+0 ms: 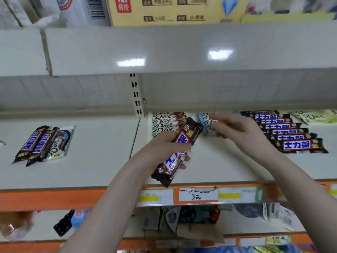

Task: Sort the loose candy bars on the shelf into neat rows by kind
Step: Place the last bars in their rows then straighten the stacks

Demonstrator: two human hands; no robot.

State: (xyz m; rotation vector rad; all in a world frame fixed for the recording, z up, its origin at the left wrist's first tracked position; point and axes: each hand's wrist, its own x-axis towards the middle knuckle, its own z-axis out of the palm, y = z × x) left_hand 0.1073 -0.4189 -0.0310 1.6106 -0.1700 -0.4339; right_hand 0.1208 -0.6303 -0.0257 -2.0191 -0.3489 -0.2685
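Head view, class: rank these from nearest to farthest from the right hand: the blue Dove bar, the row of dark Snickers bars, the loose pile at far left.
1. Blue Dove bar, pinched by the right hand.
2. Row of dark Snickers bars, just to its right.
3. Loose pile, far left.

Both bare forearms rise from the lower frame toward its centre. The left hand (164,152), at centre, has its fingers curled in a grip round a dark candy bar (177,152). The right hand (237,132), upper right of centre, pinches a pale blue packet (206,123) with its fingertips.
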